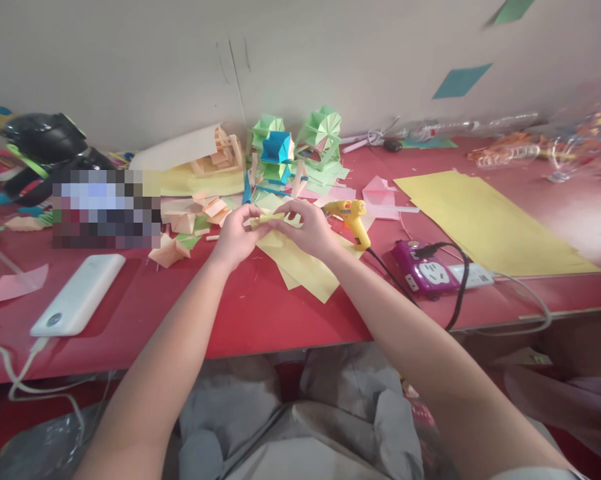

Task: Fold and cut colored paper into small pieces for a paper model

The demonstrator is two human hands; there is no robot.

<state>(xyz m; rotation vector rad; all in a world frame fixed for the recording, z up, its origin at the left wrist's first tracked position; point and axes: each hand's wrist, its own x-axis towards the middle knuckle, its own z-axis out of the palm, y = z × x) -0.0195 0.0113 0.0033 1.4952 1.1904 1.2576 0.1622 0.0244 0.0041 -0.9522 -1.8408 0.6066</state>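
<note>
Hands meet mid-bench: your left hand (237,235) and right hand (307,227) both pinch shut on the folded yellow paper piece (270,219), held above yellow sheets (305,265); glue gun (353,220) just right.

You're looking at open red desk (260,313) near you; glue gun (353,220) crowding right, paper scraps (190,220) left, folded models (300,147) blocking behind.
</note>
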